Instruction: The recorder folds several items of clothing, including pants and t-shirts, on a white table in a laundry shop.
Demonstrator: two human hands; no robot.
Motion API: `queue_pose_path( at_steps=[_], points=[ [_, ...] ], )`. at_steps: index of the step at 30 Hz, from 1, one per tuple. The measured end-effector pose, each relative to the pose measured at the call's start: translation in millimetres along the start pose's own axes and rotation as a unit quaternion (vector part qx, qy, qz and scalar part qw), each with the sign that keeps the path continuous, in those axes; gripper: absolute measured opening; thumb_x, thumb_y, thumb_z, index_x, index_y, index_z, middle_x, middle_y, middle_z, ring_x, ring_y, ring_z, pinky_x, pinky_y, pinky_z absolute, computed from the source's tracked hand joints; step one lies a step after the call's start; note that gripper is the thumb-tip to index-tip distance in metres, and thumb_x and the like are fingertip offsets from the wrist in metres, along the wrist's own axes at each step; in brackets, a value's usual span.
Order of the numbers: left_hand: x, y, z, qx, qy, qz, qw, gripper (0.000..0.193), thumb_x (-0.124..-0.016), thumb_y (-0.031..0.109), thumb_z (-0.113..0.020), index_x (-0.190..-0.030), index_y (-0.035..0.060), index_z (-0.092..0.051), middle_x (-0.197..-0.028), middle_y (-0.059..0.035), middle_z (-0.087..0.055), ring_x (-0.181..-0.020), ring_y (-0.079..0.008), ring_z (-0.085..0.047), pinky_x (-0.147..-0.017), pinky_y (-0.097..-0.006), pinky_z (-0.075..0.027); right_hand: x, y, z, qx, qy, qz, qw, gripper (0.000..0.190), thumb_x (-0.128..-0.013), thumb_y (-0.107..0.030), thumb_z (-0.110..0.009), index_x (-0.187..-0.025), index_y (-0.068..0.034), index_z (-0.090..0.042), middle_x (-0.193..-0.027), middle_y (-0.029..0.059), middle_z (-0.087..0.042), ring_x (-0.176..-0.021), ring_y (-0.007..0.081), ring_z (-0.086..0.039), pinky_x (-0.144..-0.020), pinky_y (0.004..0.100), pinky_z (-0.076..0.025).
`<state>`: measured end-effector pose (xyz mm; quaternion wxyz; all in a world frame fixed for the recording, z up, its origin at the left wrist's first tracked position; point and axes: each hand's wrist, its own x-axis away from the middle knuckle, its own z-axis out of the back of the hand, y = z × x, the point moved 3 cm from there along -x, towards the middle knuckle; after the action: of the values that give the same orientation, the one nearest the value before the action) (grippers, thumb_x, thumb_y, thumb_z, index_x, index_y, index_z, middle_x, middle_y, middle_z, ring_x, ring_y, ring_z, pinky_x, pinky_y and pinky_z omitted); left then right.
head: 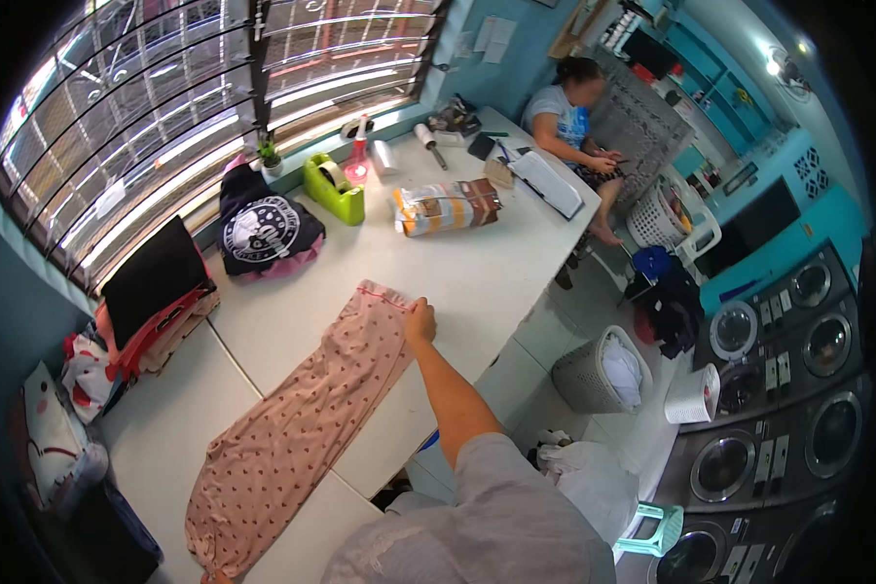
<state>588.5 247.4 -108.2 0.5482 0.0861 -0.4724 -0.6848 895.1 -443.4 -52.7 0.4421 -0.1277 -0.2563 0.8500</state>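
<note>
Pink pajama pants (299, 431) with small dark hearts lie folded lengthwise in a long strip on the white table (482, 292). At the upper end, my right hand (420, 321) grips the edge of the cloth beside a red trim line. Only the fingers of my left hand (217, 577) show at the bottom edge of the picture, holding the gathered lower end of the pants. Some creases run along the fabric between the two hands.
A dark printed garment bundle (263, 226), green tape dispenser (334, 188), packaged bag (447, 207) and clipboard (546, 182) lie along the table. Folded clothes (153, 321) are stacked left. A seated person (573, 131), laundry baskets (602, 371) and front-loading machines (723, 465) are to the right.
</note>
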Motion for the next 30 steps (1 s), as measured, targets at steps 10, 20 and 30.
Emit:
queue_pose_path(
  at_steps=[10, 20, 30],
  points=[
    [23, 5, 13, 0.291, -0.179, 0.009, 0.940, 0.050, -0.079, 0.027, -0.054, -0.119, -0.0011, -0.041, -0.118, -0.0165, -0.044, -0.100, -0.0279, -0.050, -0.080, -0.0370, -0.044, -32, 24, -34, -0.055, -0.064, -0.089, 0.992, 0.039, -0.073, -0.033, -0.055, -0.095, -0.001, -0.054, -0.097, 0.0206, -0.057, -0.092, 0.0362, -0.054, -0.079, 0.0410, -0.043],
    [-7, 108, 35, 0.442, -0.094, 0.024, 0.892, 0.028, -0.083, 0.014, -0.045, -0.107, 0.0000, -0.047, -0.108, -0.0119, -0.052, -0.102, -0.0253, -0.049, -0.090, -0.0384, -0.039, -97, -52, -53, -0.584, -0.384, -0.170, 0.695, 0.031, -0.078, -0.006, -0.041, -0.107, 0.004, -0.045, -0.105, 0.0167, -0.053, -0.098, 0.0276, -0.052, -0.087, 0.0404, -0.043],
    [17, 57, 45, 0.431, -0.088, 0.099, 0.893, 0.026, -0.082, 0.013, -0.050, -0.105, 0.0018, -0.047, -0.109, -0.0109, -0.051, -0.097, -0.0197, -0.051, -0.079, -0.0316, -0.045, -54, -6, 27, -0.609, -0.348, -0.174, 0.692, 0.037, -0.077, 0.002, -0.041, -0.114, -0.002, -0.044, -0.113, 0.0130, -0.051, -0.104, 0.0273, -0.049, -0.091, 0.0424, -0.040]
  ],
)
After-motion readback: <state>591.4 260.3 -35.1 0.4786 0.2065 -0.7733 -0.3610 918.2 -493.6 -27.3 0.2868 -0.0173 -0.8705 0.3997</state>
